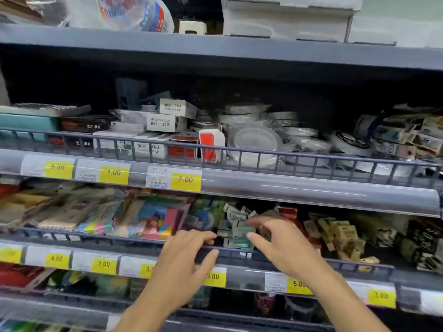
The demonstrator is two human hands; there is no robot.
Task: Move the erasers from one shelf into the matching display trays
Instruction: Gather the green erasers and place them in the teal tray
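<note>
A loose heap of small grey-green and white erasers (pixel 236 226) lies on the middle shelf behind its low wire rail (pixel 107 238). My left hand (pixel 189 255) rests over the rail just left of the heap, fingers extended and thumb under the rail's edge, holding nothing. My right hand (pixel 275 243) reaches into the heap from the right, fingers spread and slightly bent over the erasers; the frame is blurred, so I cannot tell whether it holds one. A stack of tan boxed erasers (pixel 340 236) sits to the right of the heap.
Colourful blocks in a tray (pixel 155 221) and packets (pixel 60 212) fill the shelf's left. Dark boxes (pixel 422 245) stand at far right. The shelf above holds white boxes (pixel 165 123) and tape rolls (pixel 256 140). Yellow price tags (pixel 104 264) line the shelf fronts.
</note>
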